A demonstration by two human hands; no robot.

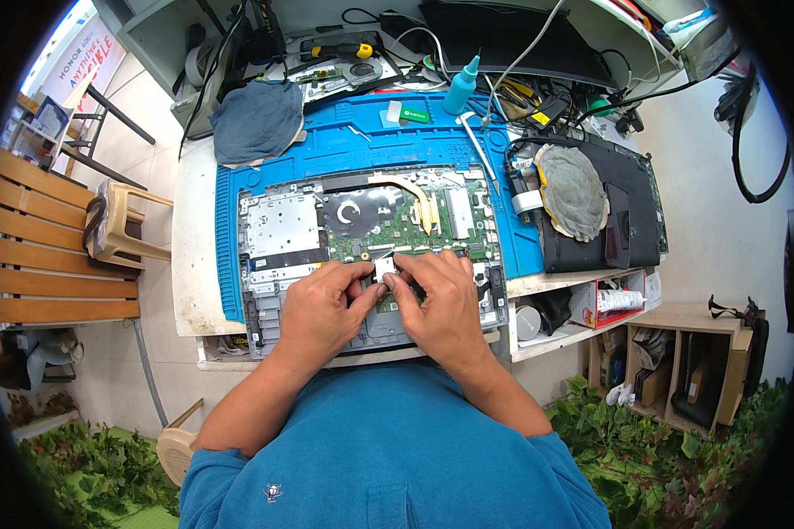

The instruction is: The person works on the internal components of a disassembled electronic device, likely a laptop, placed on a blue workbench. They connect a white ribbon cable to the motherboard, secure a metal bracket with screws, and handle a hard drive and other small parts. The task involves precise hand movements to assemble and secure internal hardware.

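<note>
An opened laptop base (280,222) lies on a blue repair mat (228,238) in front of me. Inside it show a green circuit board (388,236), a black round fan (355,212) and a copper-coloured heat pipe (425,212). My left hand (319,304) and my right hand (437,300) meet over the board's lower middle edge, thumbs and fingers pinching a small flat whitish piece (385,266) between them. Its exact kind is too small to tell, and fingers cover part of it. Both wrists rest close to the base's near edge.
A teal dropper bottle (461,86) and a white rod-like tool (479,150) are at the mat's far right. Dark cloth (256,122) covers its far left corner. A grey pad (572,192) sits on a black laptop (626,242) at right. Tools and cables clutter the back.
</note>
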